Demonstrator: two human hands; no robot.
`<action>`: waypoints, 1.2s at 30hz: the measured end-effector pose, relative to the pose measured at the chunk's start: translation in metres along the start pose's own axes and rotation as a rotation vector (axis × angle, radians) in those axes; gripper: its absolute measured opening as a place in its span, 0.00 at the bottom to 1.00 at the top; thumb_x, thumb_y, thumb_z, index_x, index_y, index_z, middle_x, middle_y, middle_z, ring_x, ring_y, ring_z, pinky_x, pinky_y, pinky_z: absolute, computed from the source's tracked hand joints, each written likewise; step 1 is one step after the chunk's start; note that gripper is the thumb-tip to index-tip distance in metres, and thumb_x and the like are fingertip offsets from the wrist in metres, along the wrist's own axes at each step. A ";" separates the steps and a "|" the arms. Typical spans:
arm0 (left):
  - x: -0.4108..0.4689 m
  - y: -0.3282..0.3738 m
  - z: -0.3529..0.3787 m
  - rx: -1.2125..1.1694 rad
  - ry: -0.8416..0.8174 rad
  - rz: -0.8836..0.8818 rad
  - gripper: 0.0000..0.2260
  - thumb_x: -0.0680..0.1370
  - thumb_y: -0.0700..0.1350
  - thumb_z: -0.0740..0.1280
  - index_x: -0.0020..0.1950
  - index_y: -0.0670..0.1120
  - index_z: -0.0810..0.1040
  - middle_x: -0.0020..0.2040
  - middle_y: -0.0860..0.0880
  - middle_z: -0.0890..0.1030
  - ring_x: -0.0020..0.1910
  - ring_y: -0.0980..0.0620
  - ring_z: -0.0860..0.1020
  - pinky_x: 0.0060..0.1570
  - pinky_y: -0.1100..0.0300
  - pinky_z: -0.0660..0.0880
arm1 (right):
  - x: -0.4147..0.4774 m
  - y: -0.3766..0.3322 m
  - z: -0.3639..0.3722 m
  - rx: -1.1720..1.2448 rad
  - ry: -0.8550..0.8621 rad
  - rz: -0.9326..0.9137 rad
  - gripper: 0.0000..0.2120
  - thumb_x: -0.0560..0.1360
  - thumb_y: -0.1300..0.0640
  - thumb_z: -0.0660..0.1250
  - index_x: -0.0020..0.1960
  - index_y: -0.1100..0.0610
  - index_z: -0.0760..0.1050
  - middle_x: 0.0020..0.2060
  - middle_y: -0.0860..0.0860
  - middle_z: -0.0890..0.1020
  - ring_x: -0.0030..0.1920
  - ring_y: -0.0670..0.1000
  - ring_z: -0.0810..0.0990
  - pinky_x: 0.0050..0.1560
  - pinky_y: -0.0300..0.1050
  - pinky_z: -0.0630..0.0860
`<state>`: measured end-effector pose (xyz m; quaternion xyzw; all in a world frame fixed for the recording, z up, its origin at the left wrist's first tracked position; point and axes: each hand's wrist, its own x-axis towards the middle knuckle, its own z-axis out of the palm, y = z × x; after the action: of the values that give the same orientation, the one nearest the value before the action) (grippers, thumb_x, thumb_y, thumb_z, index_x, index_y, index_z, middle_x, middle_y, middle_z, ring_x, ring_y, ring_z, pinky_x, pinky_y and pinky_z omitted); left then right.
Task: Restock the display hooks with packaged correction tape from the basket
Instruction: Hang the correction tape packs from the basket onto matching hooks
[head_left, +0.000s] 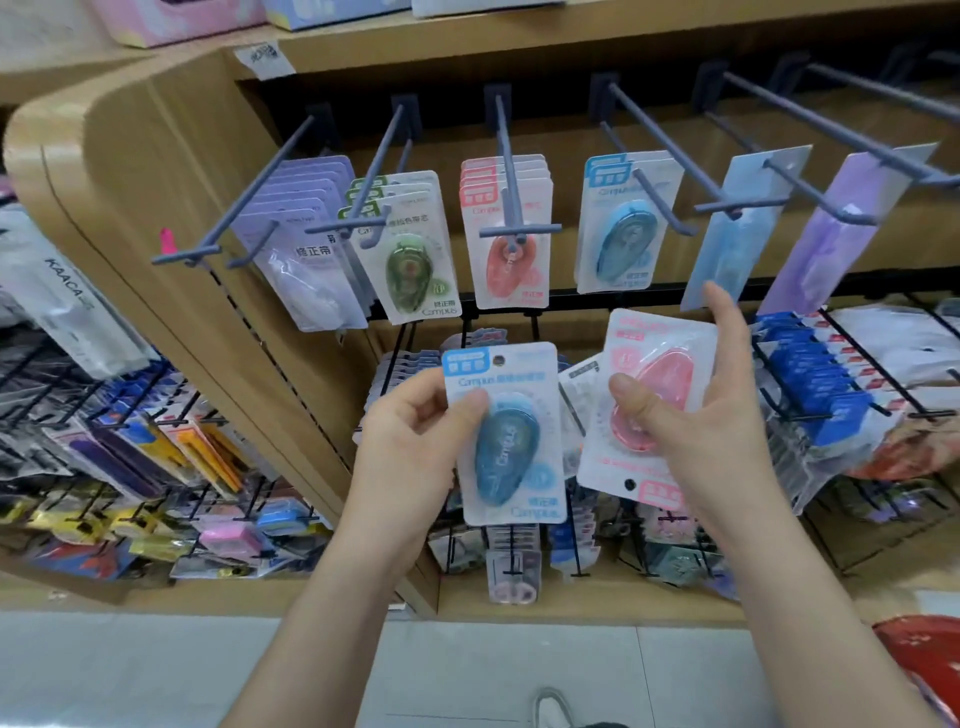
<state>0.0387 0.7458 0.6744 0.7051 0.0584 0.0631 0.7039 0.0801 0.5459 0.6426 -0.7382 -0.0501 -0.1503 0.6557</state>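
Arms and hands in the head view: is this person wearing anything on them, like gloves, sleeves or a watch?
Nothing shows. The left hand and right hand are bare, with no gloves and no rings on the fingers. The left forearm and right forearm are uncovered to the frame's bottom edge: no sleeves, watch or bracelet.

Red object (922, 657) cut off at rt edge; pink pack (670, 364) print too blurry.

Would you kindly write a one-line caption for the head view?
Left hand holds a blue pack, right hand an upside-down pink pack, below the display hooks.
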 end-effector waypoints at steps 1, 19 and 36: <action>0.003 0.003 0.006 -0.017 -0.016 0.017 0.08 0.81 0.39 0.64 0.53 0.48 0.81 0.48 0.53 0.86 0.49 0.54 0.84 0.44 0.59 0.82 | 0.001 -0.002 -0.005 -0.041 -0.001 -0.041 0.35 0.72 0.58 0.75 0.70 0.35 0.63 0.67 0.23 0.65 0.70 0.29 0.61 0.73 0.33 0.59; 0.053 0.038 0.112 -0.200 -0.149 0.202 0.04 0.77 0.39 0.71 0.48 0.49 0.81 0.39 0.52 0.85 0.40 0.54 0.82 0.42 0.55 0.80 | 0.020 -0.008 -0.056 -0.105 -0.158 -0.035 0.05 0.75 0.56 0.71 0.40 0.51 0.82 0.36 0.41 0.84 0.39 0.38 0.79 0.45 0.30 0.72; 0.054 0.021 0.096 -0.049 -0.149 0.252 0.16 0.77 0.36 0.70 0.58 0.53 0.72 0.46 0.51 0.85 0.45 0.53 0.85 0.41 0.60 0.81 | 0.042 -0.013 -0.052 -0.116 -0.129 0.019 0.06 0.76 0.56 0.71 0.41 0.51 0.84 0.37 0.44 0.85 0.38 0.38 0.78 0.43 0.29 0.72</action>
<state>0.1077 0.6604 0.6961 0.6923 -0.0846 0.0998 0.7096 0.1081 0.4915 0.6722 -0.7836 -0.0765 -0.0988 0.6086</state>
